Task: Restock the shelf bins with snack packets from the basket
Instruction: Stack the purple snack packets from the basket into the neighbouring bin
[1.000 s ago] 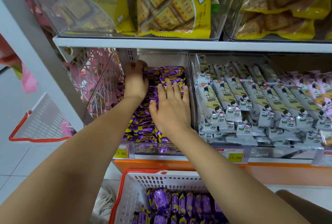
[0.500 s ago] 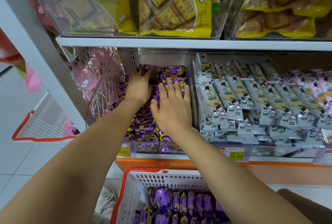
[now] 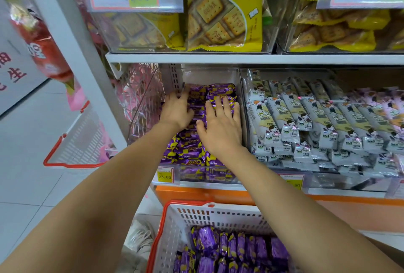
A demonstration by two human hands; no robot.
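Note:
A clear shelf bin (image 3: pixel 239 89) on the lower shelf is filled with purple-and-yellow snack packets (image 3: pixel 188 148). My left hand (image 3: pixel 177 111) lies on the packets at the bin's back left, its fingertips reaching toward the rear corner. Beside it, my right hand (image 3: pixel 220 126) presses flat on the pile with straight, spread fingers. Neither hand holds a packet. Below the shelf, a white basket with a red rim (image 3: pixel 188 213) holds several more purple packets (image 3: pixel 231 248).
The neighbouring bin to the right holds grey-white snack bars (image 3: pixel 306 119). Yellow cracker bags (image 3: pixel 223 16) fill the bins on the shelf above. Another white basket with red rim (image 3: pixel 74 148) sits on the tiled floor at left. Price tags (image 3: pixel 165 175) front the bins.
My left hand slid from the back left of the bin a little toward the pile's middle, then back toward the rear corner. My right hand stayed pressed on the packets.

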